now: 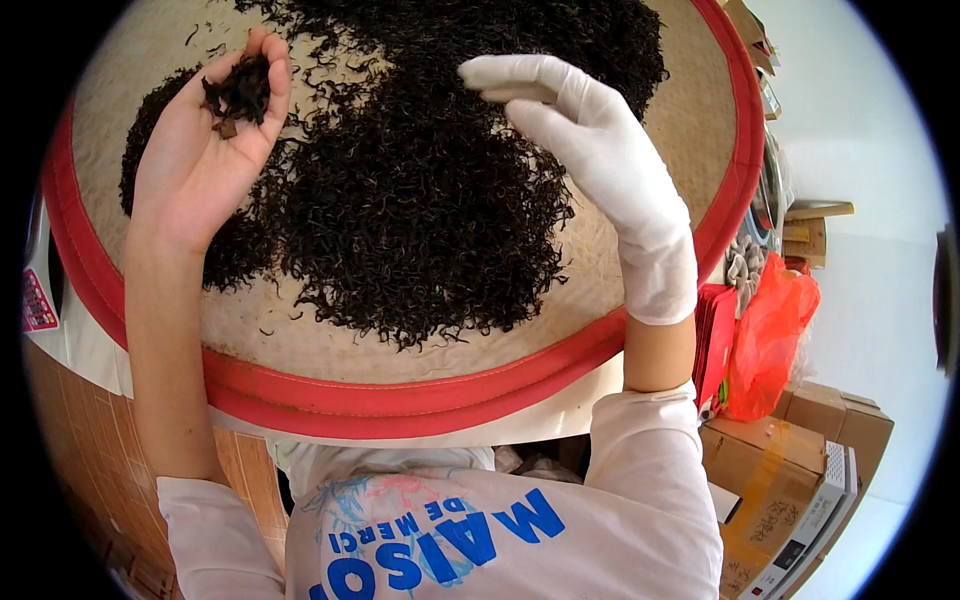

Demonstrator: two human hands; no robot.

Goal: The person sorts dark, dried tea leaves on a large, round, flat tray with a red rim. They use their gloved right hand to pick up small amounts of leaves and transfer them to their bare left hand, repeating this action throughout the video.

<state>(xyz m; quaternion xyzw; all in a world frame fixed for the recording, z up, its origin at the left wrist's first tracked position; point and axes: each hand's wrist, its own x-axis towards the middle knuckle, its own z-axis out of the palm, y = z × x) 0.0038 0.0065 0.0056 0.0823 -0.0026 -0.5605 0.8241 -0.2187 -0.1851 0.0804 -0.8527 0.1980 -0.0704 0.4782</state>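
My bare left hand (pixel 205 165) is turned palm up over the left part of a round tray (pixel 590 300). Its fingers curl around a small clump of dark dried tea leaves (pixel 240 92), with a brownish bit at the clump's lower end. My right hand (pixel 600 140) wears a white glove and hovers over the right side of a large heap of thin, twisted black tea leaves (pixel 420 220). Its fingers are stretched out and slightly bent, the thumb a little apart, and nothing shows between them. Whether its fingertips touch the heap is hard to tell.
A raised red rim (pixel 400 400) borders the tray. To the right are an orange-red plastic bag (pixel 770 340), red folders (pixel 712 335), grey gloves (pixel 745 265) and cardboard boxes (pixel 765 450) beside a white wall (pixel 870 260). Brown floor (pixel 90 420) shows at lower left.
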